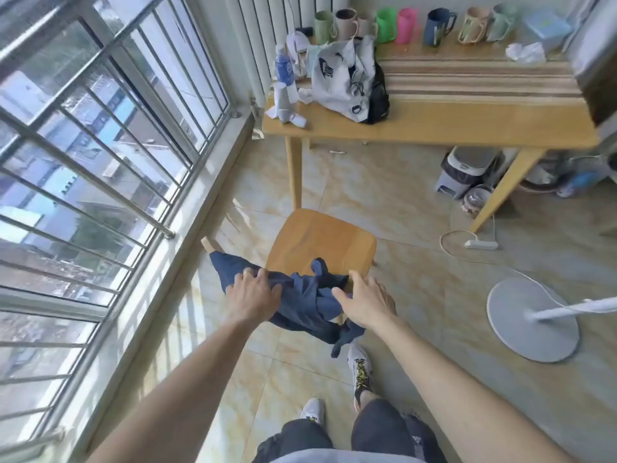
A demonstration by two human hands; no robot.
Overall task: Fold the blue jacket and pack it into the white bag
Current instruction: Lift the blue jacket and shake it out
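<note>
The blue jacket point(302, 297) lies bunched over the back of a wooden chair point(320, 240), one sleeve hanging off the left, another part drooping toward the floor. My left hand point(255, 292) presses on its left side, fingers closed into the cloth. My right hand point(364, 300) rests on its right side, fingers spread, thumb against the fabric. The white bag point(337, 81) with a dark logo stands slumped on the far wooden table point(434, 127), well away from both hands.
A row of coloured mugs point(407, 25), a water bottle point(283, 70) and paper scraps sit on the table. A barred window runs along the left. A fan base point(531, 317), a power strip point(480, 244) and bins lie on the tiled floor at right.
</note>
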